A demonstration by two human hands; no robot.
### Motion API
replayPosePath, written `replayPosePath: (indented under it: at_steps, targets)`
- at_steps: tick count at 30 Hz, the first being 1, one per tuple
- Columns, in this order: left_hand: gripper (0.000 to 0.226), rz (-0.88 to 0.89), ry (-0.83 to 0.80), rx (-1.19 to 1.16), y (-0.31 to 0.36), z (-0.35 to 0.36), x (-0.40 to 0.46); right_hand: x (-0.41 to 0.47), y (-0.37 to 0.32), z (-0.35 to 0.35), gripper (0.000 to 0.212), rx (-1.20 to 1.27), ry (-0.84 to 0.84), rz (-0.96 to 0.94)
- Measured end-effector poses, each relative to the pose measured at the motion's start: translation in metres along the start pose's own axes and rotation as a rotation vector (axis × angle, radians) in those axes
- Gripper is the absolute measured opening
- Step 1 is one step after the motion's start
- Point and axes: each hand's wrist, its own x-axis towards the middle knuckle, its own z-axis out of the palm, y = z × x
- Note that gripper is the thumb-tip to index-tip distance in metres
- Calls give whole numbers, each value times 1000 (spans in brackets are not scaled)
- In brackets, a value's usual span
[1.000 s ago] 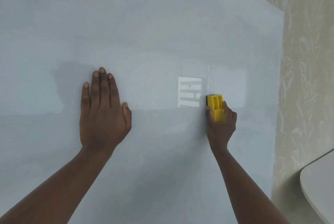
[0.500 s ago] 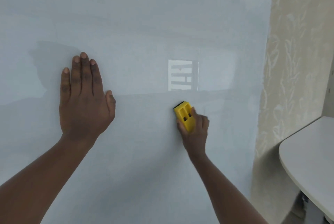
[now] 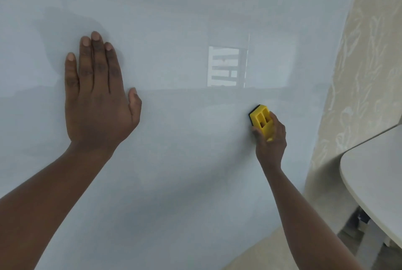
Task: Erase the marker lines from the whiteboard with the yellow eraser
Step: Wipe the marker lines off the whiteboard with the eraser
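Observation:
The whiteboard (image 3: 174, 160) fills most of the view, pale and glossy, and I see no marker lines on it. My right hand (image 3: 270, 141) grips the yellow eraser (image 3: 262, 120), whose black felt side presses against the board right of centre. My left hand (image 3: 97, 95) lies flat on the board at the left, fingers together and pointing up, holding nothing. A bright window reflection (image 3: 226, 66) shows on the board above the eraser.
The board's right edge meets a beige patterned wall (image 3: 359, 73). A rounded white tabletop (image 3: 374, 178) juts in at the lower right, with dark items under it.
My right hand slid the eraser down from beside the window reflection to below it, then to the right. My left hand stayed flat on the board. The camera view shifted.

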Motion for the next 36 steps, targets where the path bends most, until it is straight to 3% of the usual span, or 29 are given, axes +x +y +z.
replayPosePath:
  at_steps: [7,13,16,23,29,36]
  targets:
    - [71,-11,-11,-26,2,-2,-1,-100,47,-5,61,17,7,193]
    - [69,-9,-15,-39,4,-3,-1,-162,24,26,59,121,132,396]
    - [69,-5,-7,-43,4,-2,-2,-193,-5,44,60,181,101,338]
    - [69,-9,-2,-90,2,2,-3,-275,-57,71,68,217,-239,118]
    - [69,-4,-2,-74,2,-1,-2,-214,-48,57,64,141,-192,-43]
    - [70,-11,-3,-43,3,2,-3,-79,-16,30,64,134,131,265]
